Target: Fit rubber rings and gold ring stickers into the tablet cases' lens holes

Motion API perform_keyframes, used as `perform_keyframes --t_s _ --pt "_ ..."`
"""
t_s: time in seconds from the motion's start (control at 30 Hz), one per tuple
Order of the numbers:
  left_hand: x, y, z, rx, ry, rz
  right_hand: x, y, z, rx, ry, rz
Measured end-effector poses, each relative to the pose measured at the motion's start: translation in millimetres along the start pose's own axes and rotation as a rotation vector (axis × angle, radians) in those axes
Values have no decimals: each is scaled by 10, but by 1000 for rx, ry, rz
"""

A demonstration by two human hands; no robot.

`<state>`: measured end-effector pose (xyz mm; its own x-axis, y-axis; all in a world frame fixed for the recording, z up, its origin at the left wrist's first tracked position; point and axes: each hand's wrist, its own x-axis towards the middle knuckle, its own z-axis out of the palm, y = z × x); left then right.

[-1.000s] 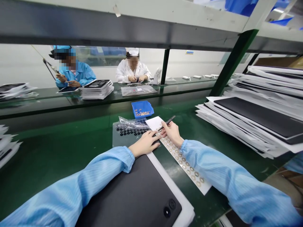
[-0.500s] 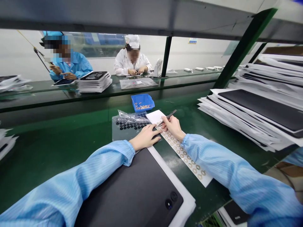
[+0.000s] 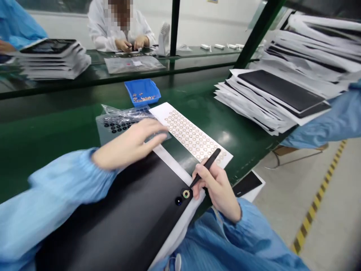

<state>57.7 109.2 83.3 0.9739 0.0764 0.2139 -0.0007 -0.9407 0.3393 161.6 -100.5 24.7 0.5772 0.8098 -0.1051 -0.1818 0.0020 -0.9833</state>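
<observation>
Black tweezers (image 3: 208,165) are pinched in my right hand (image 3: 217,184). Their tip meets a small gold ring (image 3: 186,194) over one of two round camera lenses at the corner of a large black tablet (image 3: 118,210). The other dark lens (image 3: 178,201) lies beside it. My left hand (image 3: 132,143), slightly blurred, is over the tablet's far edge with its fingers apart, holding nothing. Behind the tablet is a white sheet (image 3: 194,137) with rows of ring stickers. A clear plastic bag (image 3: 121,114) lies near my left hand on a sheet of black rings.
A blue tray (image 3: 142,92) with small gold parts stands farther back. Stacks of wrapped tablets are at the right (image 3: 282,90) and back left (image 3: 53,60). A person in white works across the bench; another blue sleeve (image 3: 321,116) shows at the right.
The view has turned down and to the right. My right hand has moved with the tweezers from the sticker sheet to the tablet's lens, where a gold ring now shows. My left hand has left the sheet.
</observation>
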Motion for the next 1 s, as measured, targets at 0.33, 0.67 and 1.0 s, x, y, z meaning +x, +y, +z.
perform_keyframes --t_s 0.33,0.67,1.0 --pt "-758 727 467 202 16 254 -94 193 55 -27 214 -112" --pt "-692 712 476 197 24 243 -106 147 52 -68 208 -90" --pt "-677 715 483 179 42 233 -118 142 57 -95 203 -114"
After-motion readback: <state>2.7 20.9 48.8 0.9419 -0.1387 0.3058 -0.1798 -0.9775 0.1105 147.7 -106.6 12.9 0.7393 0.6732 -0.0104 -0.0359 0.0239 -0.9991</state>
